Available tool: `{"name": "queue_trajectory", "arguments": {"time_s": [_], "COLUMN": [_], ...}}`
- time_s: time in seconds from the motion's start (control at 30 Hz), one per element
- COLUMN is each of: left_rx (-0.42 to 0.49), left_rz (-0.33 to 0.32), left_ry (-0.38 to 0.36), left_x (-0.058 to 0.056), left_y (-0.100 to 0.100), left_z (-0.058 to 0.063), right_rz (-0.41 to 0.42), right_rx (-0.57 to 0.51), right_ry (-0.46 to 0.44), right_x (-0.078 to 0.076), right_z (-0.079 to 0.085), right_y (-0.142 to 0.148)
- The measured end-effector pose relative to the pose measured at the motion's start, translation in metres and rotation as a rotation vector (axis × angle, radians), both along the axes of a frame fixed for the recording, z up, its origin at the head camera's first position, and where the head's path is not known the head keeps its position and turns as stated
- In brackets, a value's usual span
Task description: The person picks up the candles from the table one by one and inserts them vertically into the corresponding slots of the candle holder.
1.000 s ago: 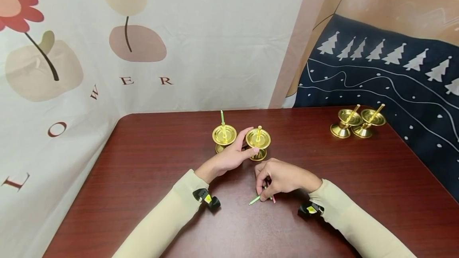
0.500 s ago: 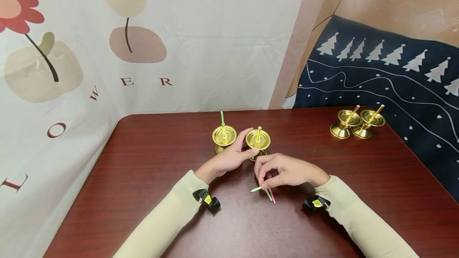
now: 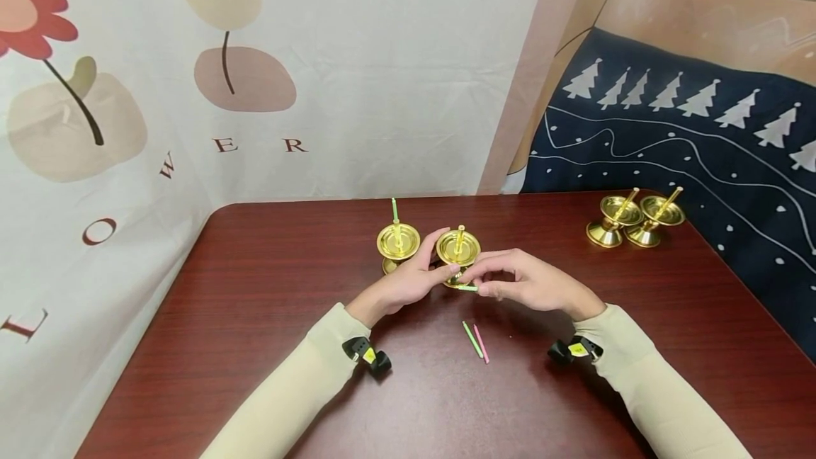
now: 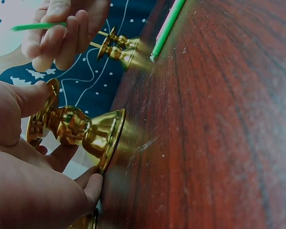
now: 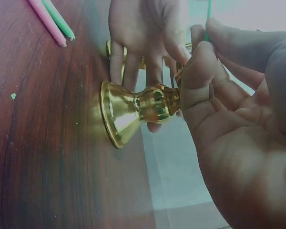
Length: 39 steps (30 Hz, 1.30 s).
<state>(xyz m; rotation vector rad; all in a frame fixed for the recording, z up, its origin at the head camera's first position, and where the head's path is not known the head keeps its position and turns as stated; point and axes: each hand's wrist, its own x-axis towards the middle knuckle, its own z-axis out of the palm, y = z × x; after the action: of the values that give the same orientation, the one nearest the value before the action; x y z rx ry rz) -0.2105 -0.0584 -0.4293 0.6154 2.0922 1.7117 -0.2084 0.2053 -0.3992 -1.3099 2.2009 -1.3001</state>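
My left hand [image 3: 411,278] holds a gold-coloured candle holder [image 3: 459,251] upright on the table, thumb on its near side and fingers behind. In the left wrist view the flared base of this holder [image 4: 105,136] sits at the table surface. The right hand [image 3: 532,282] pinches a thin green candle [image 4: 38,26] between thumb and fingertips, just in front of the holder and above the tabletop. Beside the left hand stands a second gold holder [image 3: 398,241], with a green candle [image 3: 395,210] upright in it.
A green candle [image 3: 472,339] and a pink candle [image 3: 481,343] lie side by side on the dark red table [image 3: 274,253], nearer the sleeves. Two more gold holders [image 3: 621,211] stand at the back right. Printed cloths [image 3: 395,76] hang behind the table.
My right hand has lifted the green candle away from the other two and carried it up toward the held holder. The left hand stays in place.
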Motion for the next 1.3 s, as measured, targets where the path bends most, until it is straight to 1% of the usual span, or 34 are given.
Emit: {"name": "queue_trajectory", "arguments": {"time_s": [0.1,0.17,0.27,0.37,0.5,0.67,0.8,0.93,1.07,1.3], "left_rx": [0.002,0.002,0.011,0.016,0.022,0.025,0.021,0.018,0.022,0.022], "left_rz": [0.001,0.003,0.000,-0.003,-0.010,-0.006,-0.002,0.004,0.004,0.002], "left_ry": [-0.007,-0.014,-0.018,-0.023,-0.035,-0.028,-0.022,-0.027,-0.041,-0.042], "left_x": [0.000,0.001,0.001,0.001,0.001,0.001,0.001,0.002,0.001,0.001], "left_y": [-0.001,0.000,0.000,0.001,0.001,0.000,0.000,-0.001,0.000,0.000], "left_z": [0.001,0.001,0.002,0.001,0.001,0.001,0.000,0.001,0.000,-0.001], "right_rz": [-0.018,-0.051,-0.124,-0.214,-0.330,-0.424,-0.475,-0.510,-0.526,-0.531], "right_rx": [-0.045,-0.076,-0.118,-0.129,-0.123,-0.157,-0.200,-0.227,-0.233,-0.210], "right_ry": [0.023,0.022,-0.009,-0.012,0.036,0.108,0.144,0.164,0.192,0.223], "right_x": [-0.001,-0.001,-0.001,-0.001,-0.003,-0.009,-0.015,-0.020,-0.022,-0.024], "right_z": [0.001,0.002,0.004,0.005,0.008,0.017,0.024,0.028,0.027,0.026], "right_y": [-0.001,-0.002,-0.003,-0.003,-0.007,-0.018,-0.025,-0.031,-0.036,-0.041]}}
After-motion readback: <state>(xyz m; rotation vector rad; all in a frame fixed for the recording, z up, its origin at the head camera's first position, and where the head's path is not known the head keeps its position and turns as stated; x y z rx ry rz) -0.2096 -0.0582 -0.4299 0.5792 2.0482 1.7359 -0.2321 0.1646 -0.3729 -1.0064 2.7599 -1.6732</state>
